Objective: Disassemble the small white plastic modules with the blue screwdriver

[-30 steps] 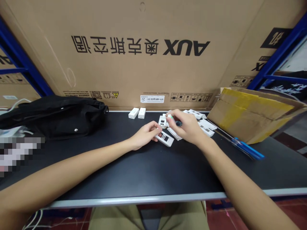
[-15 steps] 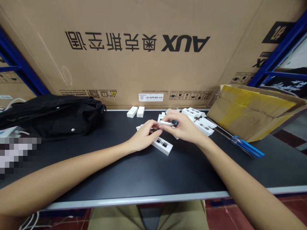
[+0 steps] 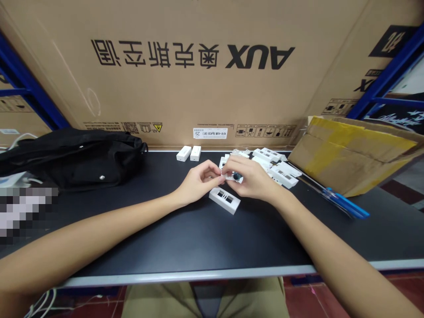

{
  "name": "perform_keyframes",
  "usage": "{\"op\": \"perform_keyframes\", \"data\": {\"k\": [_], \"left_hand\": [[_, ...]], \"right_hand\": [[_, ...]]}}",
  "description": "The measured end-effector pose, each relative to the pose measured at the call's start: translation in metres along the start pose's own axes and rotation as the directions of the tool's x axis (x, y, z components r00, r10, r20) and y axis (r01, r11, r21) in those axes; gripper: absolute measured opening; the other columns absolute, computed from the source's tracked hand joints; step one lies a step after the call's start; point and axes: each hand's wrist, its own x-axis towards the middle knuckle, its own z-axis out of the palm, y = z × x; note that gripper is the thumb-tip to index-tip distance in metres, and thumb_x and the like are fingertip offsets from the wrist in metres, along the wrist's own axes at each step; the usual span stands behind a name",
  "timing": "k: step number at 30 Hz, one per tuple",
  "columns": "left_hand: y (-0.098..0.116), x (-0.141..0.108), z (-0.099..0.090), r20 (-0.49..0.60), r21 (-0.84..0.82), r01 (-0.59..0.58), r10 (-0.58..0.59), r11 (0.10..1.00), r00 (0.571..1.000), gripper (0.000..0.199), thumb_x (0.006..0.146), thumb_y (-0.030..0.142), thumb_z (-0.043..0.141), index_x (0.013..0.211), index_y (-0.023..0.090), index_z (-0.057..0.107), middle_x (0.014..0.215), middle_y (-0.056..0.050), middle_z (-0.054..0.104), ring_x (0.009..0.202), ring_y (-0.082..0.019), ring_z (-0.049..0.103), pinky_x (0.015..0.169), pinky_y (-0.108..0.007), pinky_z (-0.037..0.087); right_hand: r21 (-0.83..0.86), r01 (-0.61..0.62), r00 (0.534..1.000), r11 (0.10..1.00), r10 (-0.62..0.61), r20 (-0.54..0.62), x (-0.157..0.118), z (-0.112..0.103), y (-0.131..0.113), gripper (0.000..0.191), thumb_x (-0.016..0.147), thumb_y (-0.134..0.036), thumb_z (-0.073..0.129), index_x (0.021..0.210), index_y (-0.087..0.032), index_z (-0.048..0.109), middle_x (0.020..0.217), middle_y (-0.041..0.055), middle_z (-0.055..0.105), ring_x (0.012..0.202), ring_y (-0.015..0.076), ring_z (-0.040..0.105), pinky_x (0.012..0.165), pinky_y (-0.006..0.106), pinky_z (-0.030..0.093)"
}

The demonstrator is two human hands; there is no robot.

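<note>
My right hand (image 3: 248,176) is closed around a small white piece with a dark round end (image 3: 237,176). Thumb and fingertips of my left hand (image 3: 200,182) pinch together at the left end of that piece; what they grip is too small to make out. Just below the hands a white rectangular frame with openings (image 3: 224,200) lies on the black table. More white slotted parts (image 3: 284,173) are piled behind and right of my right hand. Two small white boxes (image 3: 190,153) stand side by side at the table's back.
A black bag (image 3: 96,159) rests on the left of the black table (image 3: 185,247). At the right are an open cardboard box with yellow tape (image 3: 341,154) and a blue-handled tool (image 3: 346,203). A large carton (image 3: 192,97) forms the back wall.
The held piece has turned so its dark end faces more toward me. My left hand has shifted slightly up and left, uncovering more of the white frame. The view has moved slightly.
</note>
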Motion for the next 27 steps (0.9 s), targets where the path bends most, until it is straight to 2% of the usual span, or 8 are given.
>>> {"op": "perform_keyframes", "data": {"k": [3, 7, 11, 16, 19, 23, 27], "left_hand": [[0.004, -0.002, -0.001, 0.019, 0.191, -0.09, 0.088, 0.977, 0.996, 0.018, 0.083, 0.028, 0.072, 0.095, 0.02, 0.061, 0.089, -0.004, 0.065, 0.078, -0.015, 0.065, 0.076, -0.029, 0.053], [0.008, -0.005, -0.003, 0.087, 0.46, -0.237, 0.223, 0.856, 0.971, 0.005, 0.082, 0.023, 0.071, 0.086, 0.02, 0.07, 0.094, -0.007, 0.066, 0.081, -0.017, 0.062, 0.079, -0.031, 0.05], [0.008, -0.007, -0.003, 0.143, 0.558, -0.279, 0.24, 0.782, 0.96, 0.004, 0.08, 0.021, 0.071, 0.08, 0.022, 0.074, 0.096, -0.008, 0.068, 0.087, -0.02, 0.064, 0.084, -0.032, 0.049], [0.002, -0.007, -0.006, 0.17, 0.606, -0.324, 0.28, 0.726, 0.945, 0.009, 0.081, 0.019, 0.07, 0.088, 0.022, 0.075, 0.097, -0.009, 0.071, 0.09, -0.02, 0.067, 0.086, -0.031, 0.051], [-0.002, -0.005, -0.008, 0.203, 0.641, -0.425, 0.393, 0.639, 0.897, 0.011, 0.081, 0.018, 0.07, 0.091, 0.02, 0.073, 0.095, -0.008, 0.074, 0.087, -0.019, 0.07, 0.085, -0.03, 0.054], [-0.005, -0.002, -0.009, 0.278, 0.663, -0.575, 0.556, 0.478, 0.783, 0.01, 0.081, 0.016, 0.07, 0.092, 0.016, 0.07, 0.091, -0.007, 0.076, 0.08, -0.016, 0.072, 0.08, -0.026, 0.058], [-0.004, -0.001, -0.008, 0.307, 0.674, -0.602, 0.579, 0.428, 0.755, 0.008, 0.084, 0.016, 0.068, 0.091, 0.015, 0.069, 0.092, -0.008, 0.076, 0.084, -0.015, 0.072, 0.079, -0.025, 0.059]], "right_hand": [[0.008, 0.008, 1.0, 1.0, -0.007, -0.015, 0.0, -0.005, 0.0, 0.017, 0.077, -0.011, 0.059, 0.09, -0.021, 0.058, 0.089, 0.0037, 0.059, 0.081, 0.0178, 0.055, 0.067, 0.029, 0.041], [-0.01, 0.005, 1.0, 1.0, -0.005, 0.012, -0.001, -0.015, 0.001, 0.015, 0.076, -0.009, 0.057, 0.084, -0.021, 0.059, 0.092, 0.0042, 0.058, 0.08, 0.0172, 0.056, 0.068, 0.028, 0.042], [0.002, -0.027, 0.997, 1.0, 0.027, 0.071, -0.002, -0.022, 0.003, 0.014, 0.076, -0.009, 0.057, 0.083, -0.021, 0.06, 0.09, 0.0036, 0.061, 0.08, 0.017, 0.057, 0.069, 0.028, 0.042], [0.036, -0.05, 0.984, 0.998, 0.043, 0.175, -0.002, -0.022, 0.003, 0.022, 0.073, -0.008, 0.057, 0.09, -0.02, 0.062, 0.089, 0.0022, 0.065, 0.079, 0.017, 0.058, 0.07, 0.028, 0.042], [0.05, -0.064, 0.976, 0.997, 0.052, 0.21, -0.002, -0.022, 0.002, 0.021, 0.075, -0.012, 0.058, 0.094, -0.02, 0.063, 0.09, 0.0023, 0.067, 0.08, 0.0174, 0.059, 0.071, 0.028, 0.042], [0.063, -0.077, 0.973, 0.995, 0.061, 0.222, -0.003, -0.024, 0.001, 0.016, 0.078, -0.016, 0.059, 0.093, -0.02, 0.064, 0.09, 0.0023, 0.067, 0.08, 0.0171, 0.059, 0.071, 0.028, 0.041], [0.067, -0.079, 0.972, 0.995, 0.062, 0.225, -0.003, -0.025, 0.0, 0.014, 0.079, -0.017, 0.059, 0.091, -0.019, 0.064, 0.089, 0.0025, 0.067, 0.079, 0.0169, 0.059, 0.07, 0.028, 0.041]]}}
